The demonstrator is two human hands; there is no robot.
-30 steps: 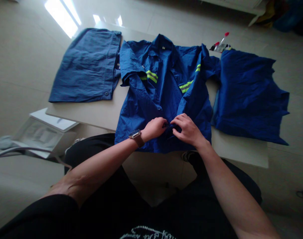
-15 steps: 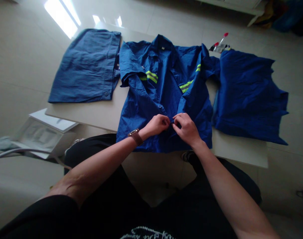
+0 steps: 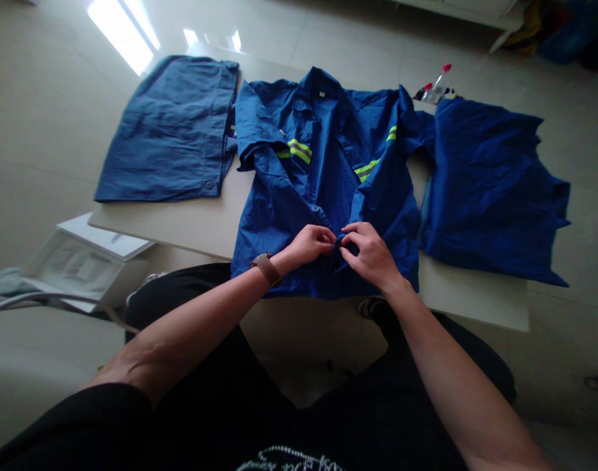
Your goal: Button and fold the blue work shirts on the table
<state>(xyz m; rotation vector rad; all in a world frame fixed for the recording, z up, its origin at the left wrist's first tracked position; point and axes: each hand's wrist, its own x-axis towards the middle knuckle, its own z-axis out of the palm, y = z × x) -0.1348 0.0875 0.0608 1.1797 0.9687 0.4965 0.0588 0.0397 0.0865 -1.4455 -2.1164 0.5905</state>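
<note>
The jacket (image 3: 331,176) lay on the table (image 3: 166,229), its front parted and its hem at the near edge. Near the hem, the left hand (image 3: 306,245) pinched one front edge between thumb and fingers; the right hand (image 3: 372,254), just beside it, grasped the opposite front in curled fingers. A button (image 3: 315,209) showed above the left hand. A paler garment (image 3: 169,131) and a darker garment (image 3: 490,190) flanked the jacket.

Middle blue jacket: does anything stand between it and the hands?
Nothing visible does: the left hand and right hand are both on the jacket, low on its front. The left garment and right garment lie beside it, not between.
</note>
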